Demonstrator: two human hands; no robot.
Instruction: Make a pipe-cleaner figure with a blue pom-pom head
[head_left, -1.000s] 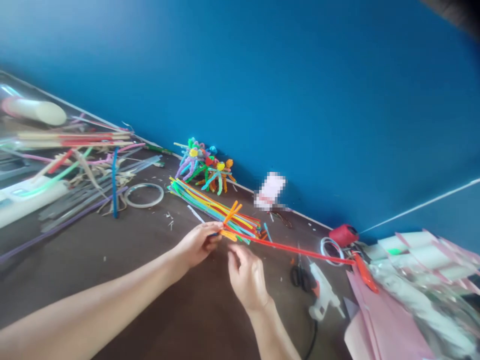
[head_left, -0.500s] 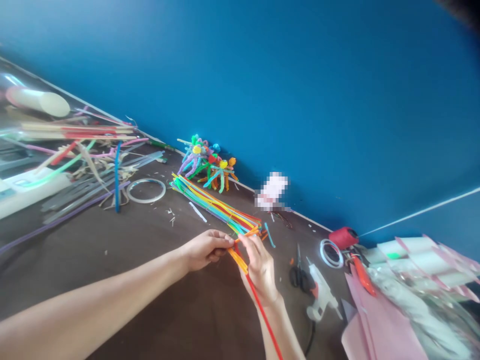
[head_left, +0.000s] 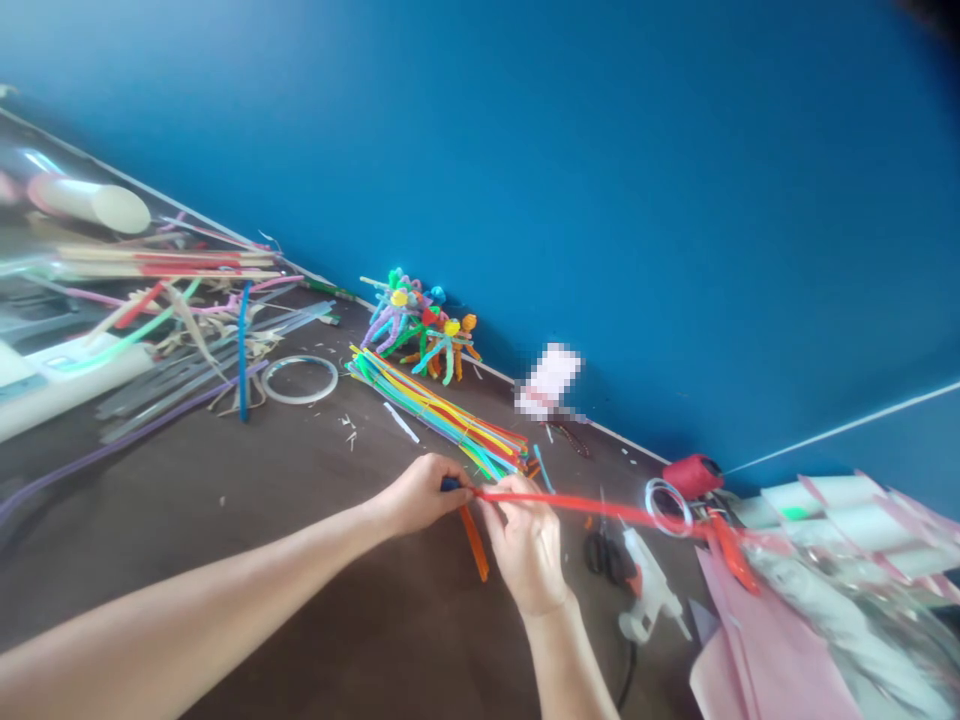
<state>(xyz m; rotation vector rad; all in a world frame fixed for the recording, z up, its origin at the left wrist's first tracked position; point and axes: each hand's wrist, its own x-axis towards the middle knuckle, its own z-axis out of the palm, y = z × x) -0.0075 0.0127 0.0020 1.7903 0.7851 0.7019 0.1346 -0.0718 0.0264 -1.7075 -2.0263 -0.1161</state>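
My left hand (head_left: 420,492) is closed in a pinch on a small bundle of orange pipe cleaners (head_left: 474,540) that hangs down from my fingers. My right hand (head_left: 526,540) is closed on a long red pipe cleaner (head_left: 592,506), right beside the left hand's pinch. The red pipe cleaner stretches out to the right over the table. Just behind my hands lies a pile of pipe cleaners in many colours (head_left: 439,410).
Finished pipe-cleaner figures (head_left: 420,325) stand against the blue wall. A tape ring (head_left: 300,380) and loose strips (head_left: 172,340) lie at the left. Scissors (head_left: 600,548), a glue gun (head_left: 649,590), a red spool (head_left: 690,475) and pink paper (head_left: 757,650) sit at the right.
My right hand has swung the red pipe cleaner from pointing down toward me to pointing right across the table. The orange bundle now hangs below my left hand's pinch.
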